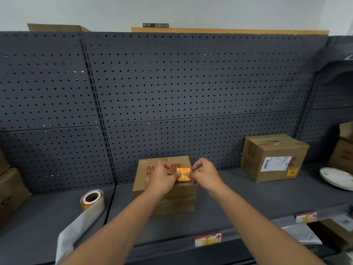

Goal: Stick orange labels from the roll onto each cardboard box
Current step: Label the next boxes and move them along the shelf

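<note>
- Progress: the right box (pixel 275 156), near the back panel of the shelf (pixel 238 199), already carries an orange label (pixel 292 172) low on its front face, beside a white shipping slip. Judged done.
- Middle box (pixel 164 197): labelling in hand. An orange label (pixel 183 174) sits at the top front edge, held between both hands.
- Left hand (pixel 162 177): fingers curled, pinching the label's left edge. Right hand (pixel 204 174): fingers curled, pinching the right edge. Cannot tell whether the label is stuck down yet or only held over the cardboard.
- Left to do, as a judgement: press this label flat, then the boxes at the far left edge (pixel 11 192) and far right edge (pixel 343 150); no orange label shows on them, though both are only partly in view.
- Label roll (pixel 92 199): lies on the shelf well left of the middle box, on its side, core facing the camera. Orange shows at the rim; a long strip of white backing paper trails off it toward the front edge of the shelf.
- Look of the held label: small, bright orange-yellow rectangle with red print, too blurred to read.
- Middle box: plain brown, red lettering on top partly hidden by the hands.
</note>
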